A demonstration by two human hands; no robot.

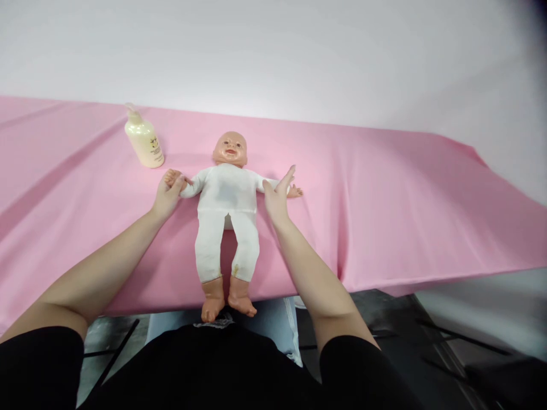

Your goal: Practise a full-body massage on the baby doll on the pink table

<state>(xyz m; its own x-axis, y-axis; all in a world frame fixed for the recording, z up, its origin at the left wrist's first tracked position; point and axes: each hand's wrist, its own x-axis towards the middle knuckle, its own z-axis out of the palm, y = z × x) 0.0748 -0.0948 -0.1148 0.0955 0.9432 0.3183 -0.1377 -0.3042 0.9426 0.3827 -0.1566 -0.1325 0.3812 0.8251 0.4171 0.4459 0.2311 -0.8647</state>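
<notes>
A baby doll [228,196] lies on its back on a pink cloth [384,193] that covers the table, head toward twelve o'clock and feet toward six o'clock, where they hang just past the near edge of the cloth. The doll has a bald plastic head with an open-mouthed face, a soft white body suit from neck to ankles, and bare plastic hands and feet. The suit looks a little soiled near the lower legs. Its arms are spread out, one toward nine o'clock and one toward three o'clock.

The left hand [168,193] is at the doll's nine o'clock side, fingers curled around the doll's small hand and wrist, holding it. The right hand [277,193] is at the three o'clock side, fingers held straight and spread wide, its palm side against the doll's other sleeve; it grasps nothing.

A cream-coloured pump bottle [143,139] stands upright on the cloth at about ten o'clock from the doll's head, near the left hand but apart from it.
</notes>
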